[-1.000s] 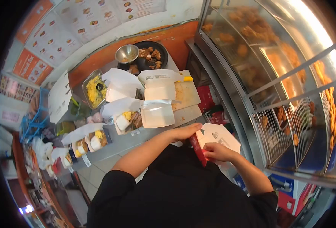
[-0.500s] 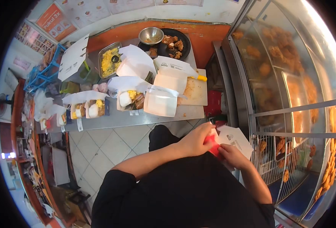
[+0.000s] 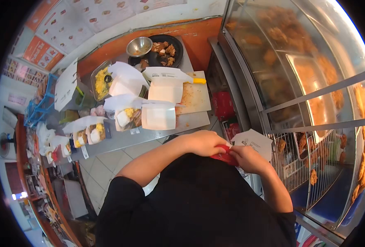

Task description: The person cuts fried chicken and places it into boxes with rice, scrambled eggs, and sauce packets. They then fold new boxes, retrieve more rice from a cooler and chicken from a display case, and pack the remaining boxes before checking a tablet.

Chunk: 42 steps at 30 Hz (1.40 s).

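Observation:
Close in front of my black shirt, my left hand [image 3: 209, 143] and my right hand [image 3: 249, 159] meet around a small red packet [image 3: 225, 156]. Both hands have their fingers closed on it, which hides much of its shape. Just past my right hand is a white carton [image 3: 256, 142] with a printed flap. Nearest on the counter stand open paper boxes: one bare inside [image 3: 159, 117], and beside it a box with rice, yellow egg and meat [image 3: 126, 116].
A glass cabinet [image 3: 293, 86] of fried chicken rises on the right. The steel counter [image 3: 122, 142] also bears a cutting board [image 3: 197, 96] with a yellow-handled knife [image 3: 197, 80], a black plate [image 3: 178, 53] of chicken pieces, a metal bowl [image 3: 139, 46] and a tray of egg [image 3: 102, 82].
My view has turned, so the counter appears further left. My right hand has moved in against my left, and both fold more closely around the red packet.

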Each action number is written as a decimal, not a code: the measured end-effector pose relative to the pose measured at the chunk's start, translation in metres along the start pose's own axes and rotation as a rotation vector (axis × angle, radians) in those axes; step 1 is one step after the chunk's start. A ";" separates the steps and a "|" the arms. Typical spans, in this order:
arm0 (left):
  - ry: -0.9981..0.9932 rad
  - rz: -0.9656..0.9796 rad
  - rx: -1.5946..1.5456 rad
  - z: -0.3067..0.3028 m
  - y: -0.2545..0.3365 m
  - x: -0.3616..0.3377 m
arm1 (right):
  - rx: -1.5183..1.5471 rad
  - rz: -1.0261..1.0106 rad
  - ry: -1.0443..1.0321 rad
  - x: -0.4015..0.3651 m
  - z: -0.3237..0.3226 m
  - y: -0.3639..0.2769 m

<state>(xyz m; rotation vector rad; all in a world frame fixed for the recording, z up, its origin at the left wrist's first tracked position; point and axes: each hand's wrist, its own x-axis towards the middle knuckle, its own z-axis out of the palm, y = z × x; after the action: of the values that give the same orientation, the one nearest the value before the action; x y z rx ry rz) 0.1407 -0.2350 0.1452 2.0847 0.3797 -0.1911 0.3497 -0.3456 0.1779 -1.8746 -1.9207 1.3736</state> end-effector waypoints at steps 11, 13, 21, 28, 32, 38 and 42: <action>0.037 -0.082 -0.617 -0.008 -0.014 -0.026 | 0.047 -0.493 0.953 -0.042 0.018 0.011; -0.037 -0.113 -0.419 -0.001 -0.005 -0.024 | 0.055 -0.403 0.591 -0.019 0.037 0.005; 0.184 -0.154 -0.596 0.015 -0.005 -0.039 | 0.227 -0.251 0.642 0.029 0.041 0.002; 0.598 -0.270 -0.291 0.008 0.017 -0.032 | 0.790 -0.358 0.767 0.032 0.066 0.023; 0.496 -0.282 0.260 0.024 0.002 0.014 | 1.525 -0.110 0.532 0.089 0.071 0.037; 0.786 0.089 0.325 0.009 -0.031 -0.024 | 1.401 -0.088 0.609 0.185 0.020 0.105; 1.015 -0.155 0.161 0.019 -0.077 -0.108 | 1.253 -0.021 0.574 0.287 0.041 0.191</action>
<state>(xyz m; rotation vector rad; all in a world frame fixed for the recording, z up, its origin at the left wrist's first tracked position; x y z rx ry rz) 0.0129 -0.2355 0.1045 2.1718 1.1519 0.8050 0.3992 -0.1580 -0.1099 -1.3009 -0.5075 1.2940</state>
